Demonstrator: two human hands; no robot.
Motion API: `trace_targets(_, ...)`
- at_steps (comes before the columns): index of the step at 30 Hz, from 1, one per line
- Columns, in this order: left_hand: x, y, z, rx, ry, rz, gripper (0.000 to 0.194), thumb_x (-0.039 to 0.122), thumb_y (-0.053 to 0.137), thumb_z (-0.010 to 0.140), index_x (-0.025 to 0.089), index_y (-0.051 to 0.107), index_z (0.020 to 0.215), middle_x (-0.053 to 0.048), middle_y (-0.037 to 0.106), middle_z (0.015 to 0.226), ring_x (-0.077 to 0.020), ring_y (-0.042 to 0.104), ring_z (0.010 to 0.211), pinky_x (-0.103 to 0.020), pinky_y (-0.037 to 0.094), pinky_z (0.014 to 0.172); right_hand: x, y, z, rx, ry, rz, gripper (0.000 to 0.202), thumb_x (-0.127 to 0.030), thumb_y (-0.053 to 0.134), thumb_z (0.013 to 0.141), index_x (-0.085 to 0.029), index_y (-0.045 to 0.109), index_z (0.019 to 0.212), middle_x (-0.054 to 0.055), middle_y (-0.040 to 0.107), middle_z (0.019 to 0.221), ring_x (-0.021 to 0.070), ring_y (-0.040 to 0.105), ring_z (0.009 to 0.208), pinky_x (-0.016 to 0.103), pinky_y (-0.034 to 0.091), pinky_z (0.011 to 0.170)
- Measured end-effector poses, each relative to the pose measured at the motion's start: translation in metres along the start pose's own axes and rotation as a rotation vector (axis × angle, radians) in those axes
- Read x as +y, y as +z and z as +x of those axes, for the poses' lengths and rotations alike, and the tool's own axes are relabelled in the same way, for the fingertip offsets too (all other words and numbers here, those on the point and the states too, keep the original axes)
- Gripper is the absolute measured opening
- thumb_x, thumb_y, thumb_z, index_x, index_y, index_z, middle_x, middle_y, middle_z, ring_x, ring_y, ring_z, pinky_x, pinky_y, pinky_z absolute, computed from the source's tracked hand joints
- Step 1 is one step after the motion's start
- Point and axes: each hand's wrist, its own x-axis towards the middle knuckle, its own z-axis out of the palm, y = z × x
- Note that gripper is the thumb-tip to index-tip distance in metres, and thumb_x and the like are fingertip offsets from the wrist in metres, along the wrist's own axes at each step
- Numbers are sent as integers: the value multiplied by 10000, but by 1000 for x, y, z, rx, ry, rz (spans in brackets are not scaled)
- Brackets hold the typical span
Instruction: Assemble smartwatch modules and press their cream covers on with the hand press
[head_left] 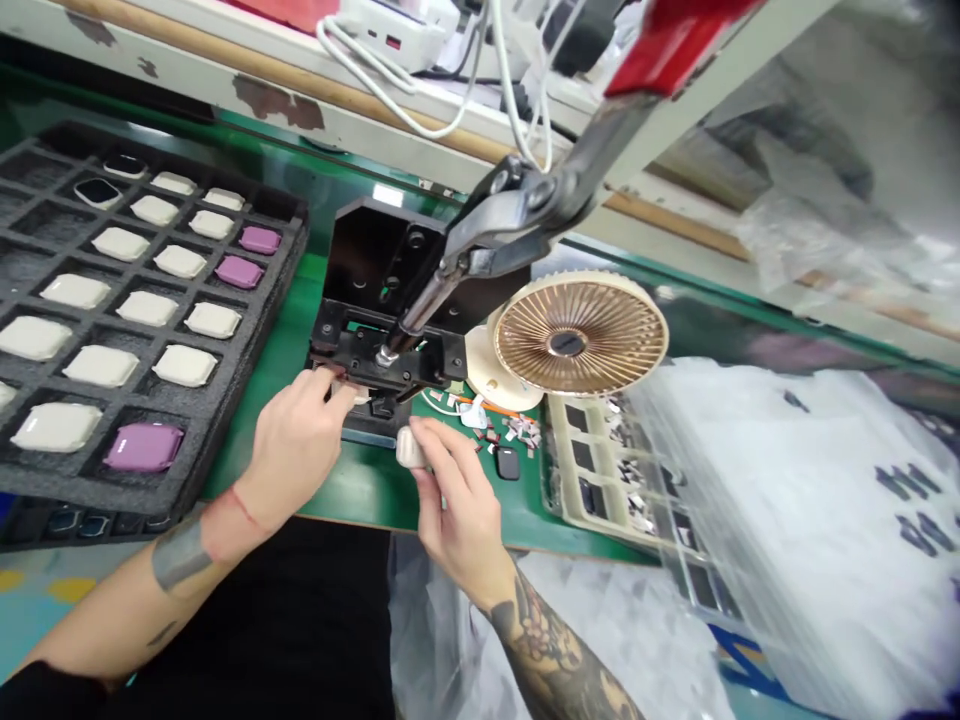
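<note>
At the far left, a dark foam tray (238,365) was filled in many compartments with pale cases (150,308) and three purple cases (144,447), two dark-faced pieces (97,191) being set near its far end. In the middle, a black press (360,262) was mounted on the green tabletop (382,485); it was crossed by a metal lever (502,235) with a red handle (667,40), and part of the work area was screened by them. Small parts (521,432) were scattered near a black case (508,462), in front of a gold-grilled fan (568,343). Farther right, a compartment box (596,512) was partly covered by plastic sheeting (780,450). Between the tray and the press, the left hand (296,440) was seen with its fingers bent and their ends tucked in at the press, where a pale item (361,394) was visible just beside them; whether it was gripped could not be told. To the right, a pale rounded piece (409,448) was pinched between the thumb and fingertips of the right hand (457,500), being held at the hand's left side, just beside the press's base.
</note>
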Motion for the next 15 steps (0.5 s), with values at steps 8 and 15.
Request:
trace_targets(8, 18, -13, 10, -459, 11, 124, 574, 72, 531, 1089, 193, 629, 1641, -168, 741, 1566, -265, 850, 897, -358, 628, 658, 12, -2, -17, -24, -66, -74, 776, 38, 582, 1038, -241, 476, 1754, 188, 703, 1495, 298, 691, 1431, 517, 653, 1186)
trace_targets(15, 21, -17, -1, -419, -21, -88, 584, 116, 507, 1090, 120, 516, 1674, -255, 599, 1703, -306, 849, 1043, -411, 698, 808, 4, -7, 14, -5, -296, -124, 814, 91, 646, 978, -177, 518, 1736, 211, 719, 1479, 319, 721, 1397, 490, 645, 1163)
